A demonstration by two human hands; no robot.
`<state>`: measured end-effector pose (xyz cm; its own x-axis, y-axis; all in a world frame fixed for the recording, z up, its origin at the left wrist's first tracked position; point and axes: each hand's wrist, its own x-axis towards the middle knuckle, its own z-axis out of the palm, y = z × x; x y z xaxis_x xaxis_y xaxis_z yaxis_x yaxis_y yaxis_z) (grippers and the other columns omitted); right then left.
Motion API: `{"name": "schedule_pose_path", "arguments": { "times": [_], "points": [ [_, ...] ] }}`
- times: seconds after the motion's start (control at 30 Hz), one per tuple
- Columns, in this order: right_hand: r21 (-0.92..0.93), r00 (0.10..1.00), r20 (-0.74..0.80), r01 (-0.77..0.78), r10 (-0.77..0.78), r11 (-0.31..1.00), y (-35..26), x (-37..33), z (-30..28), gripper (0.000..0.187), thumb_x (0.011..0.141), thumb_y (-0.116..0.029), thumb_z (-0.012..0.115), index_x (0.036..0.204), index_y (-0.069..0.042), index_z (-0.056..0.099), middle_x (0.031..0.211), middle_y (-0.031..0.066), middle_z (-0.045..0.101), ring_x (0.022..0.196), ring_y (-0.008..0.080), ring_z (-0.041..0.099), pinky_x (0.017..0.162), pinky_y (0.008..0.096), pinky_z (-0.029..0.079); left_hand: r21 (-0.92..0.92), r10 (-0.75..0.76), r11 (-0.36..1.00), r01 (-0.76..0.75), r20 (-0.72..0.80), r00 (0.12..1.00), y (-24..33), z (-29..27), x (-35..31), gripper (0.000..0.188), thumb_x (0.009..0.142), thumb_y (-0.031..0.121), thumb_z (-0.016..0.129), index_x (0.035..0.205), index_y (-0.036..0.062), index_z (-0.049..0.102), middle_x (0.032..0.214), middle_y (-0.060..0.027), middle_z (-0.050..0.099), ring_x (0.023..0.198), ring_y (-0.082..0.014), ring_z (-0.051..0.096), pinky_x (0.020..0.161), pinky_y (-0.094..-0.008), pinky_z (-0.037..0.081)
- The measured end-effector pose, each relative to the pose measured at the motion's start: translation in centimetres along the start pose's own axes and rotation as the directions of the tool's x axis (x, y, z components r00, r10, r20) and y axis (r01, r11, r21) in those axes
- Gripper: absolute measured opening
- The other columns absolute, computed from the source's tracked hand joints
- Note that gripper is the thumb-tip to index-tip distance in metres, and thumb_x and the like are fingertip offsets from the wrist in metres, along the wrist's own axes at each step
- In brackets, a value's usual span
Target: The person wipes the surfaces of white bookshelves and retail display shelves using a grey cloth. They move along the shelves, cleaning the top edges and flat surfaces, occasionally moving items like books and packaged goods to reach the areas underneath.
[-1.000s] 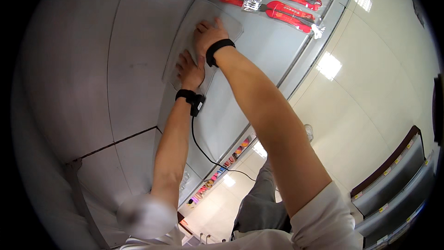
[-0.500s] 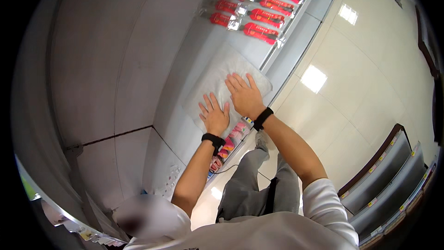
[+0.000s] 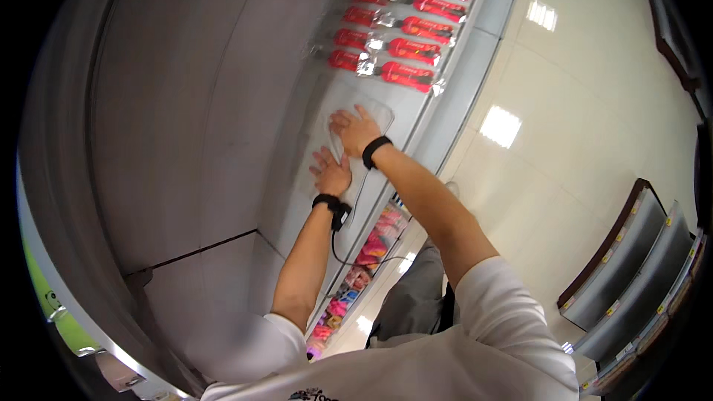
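A whitish cloth [image 3: 380,113] lies on the grey shelf [image 3: 358,217], looking thin, with a rounded corner near the shelf's front edge. My left hand [image 3: 332,175] rests flat on its nearer left part, fingers spread. Just beyond and to the right, my right hand [image 3: 356,134] presses on the cloth with its fingers apart, close to the left one. Neither hand grasps anything. Both wrists wear black bands, and a thin dark cable runs from the left one.
Rows of red packets in clear wrap [image 3: 407,74] lie farther along the shelf. A lower shelf holds colourful small goods [image 3: 375,245]. A grey back panel [image 3: 171,119] rises at left; a shelf rack [image 3: 620,256] stands across the tiled floor at right.
Both hands have slid left and deeper over the shelf, taking the cloth with them away from the front edge. The view has shifted too, showing more goods below.
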<state>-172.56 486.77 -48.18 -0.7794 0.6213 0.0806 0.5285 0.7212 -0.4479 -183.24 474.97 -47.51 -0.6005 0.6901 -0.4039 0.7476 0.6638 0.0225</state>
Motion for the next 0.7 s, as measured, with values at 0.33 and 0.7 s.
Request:
{"name": "schedule_pose_path", "arguments": {
  "times": [0.33, 0.7],
  "points": [
    [0.059, 0.999, 0.036, -0.001, -0.001, 0.998, 0.3, 8.7, -0.6, 0.049, 0.083, -0.022, 0.056, 0.132, -0.018, 0.056, 0.144, -0.0053, 0.047, 0.136, 0.0106, 0.037, 0.116, 0.0451, 0.017, 0.127, 0.123, 0.985, -0.117, -0.043, 0.991, -3.3, -2.9, 8.8, 0.081, 0.097, 0.059, 0.026, 0.152, 0.0006, 0.01, 0.156, -0.0279, 0.01, 0.141, -0.052, 0.012, 0.116, -0.0553, 0.012],
    [0.099, 0.996, -0.076, 0.047, -0.039, 0.994, 2.2, 0.6, -0.8, 0.05, 0.079, -0.02, 0.058, 0.129, -0.013, 0.059, 0.142, -0.0002, 0.048, 0.136, 0.0147, 0.036, 0.116, 0.0454, 0.018, 0.131, 0.094, 0.987, -0.095, 0.011, 0.995, -1.2, -0.5, 2.2, 0.081, 0.097, 0.056, 0.032, 0.153, 0.0022, 0.009, 0.158, -0.0263, 0.005, 0.142, -0.0508, 0.011, 0.117, -0.0545, 0.012]
  ]
}}
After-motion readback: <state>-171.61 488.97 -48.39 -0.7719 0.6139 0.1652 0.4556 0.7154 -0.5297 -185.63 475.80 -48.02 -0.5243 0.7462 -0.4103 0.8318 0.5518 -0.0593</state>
